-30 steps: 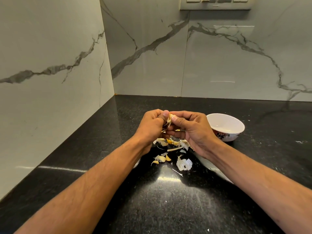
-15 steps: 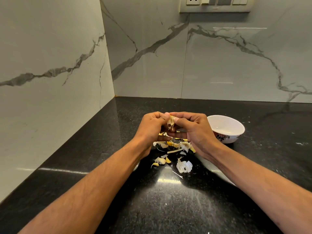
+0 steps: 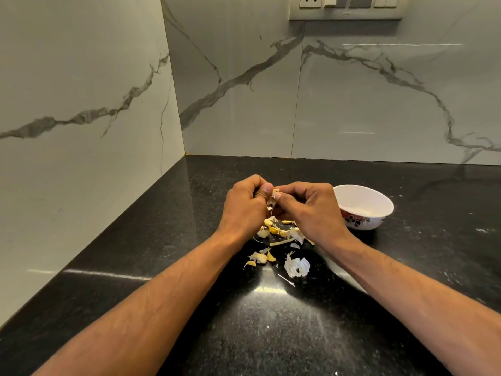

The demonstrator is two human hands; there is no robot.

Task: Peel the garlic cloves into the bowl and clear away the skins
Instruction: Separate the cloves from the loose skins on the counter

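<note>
Head view: both hands, left [image 3: 244, 210] and right [image 3: 309, 210], pinch one clove [image 3: 272, 203] at centre, bowl [image 3: 363, 206] just right of the right hand.

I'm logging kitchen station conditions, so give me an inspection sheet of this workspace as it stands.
Surface: black speckled countertop, glossy, pale specks.
Job's things: garlic clove held between both hands; white bowl to their right, interior looks empty.
Clutter: garlic skins scattered on the counter under the hands.
Hands: left hand and right hand both pinch the clove.
Cables: nothing seen.
Surroundings: marble wall tiles, switch panel above.
</note>
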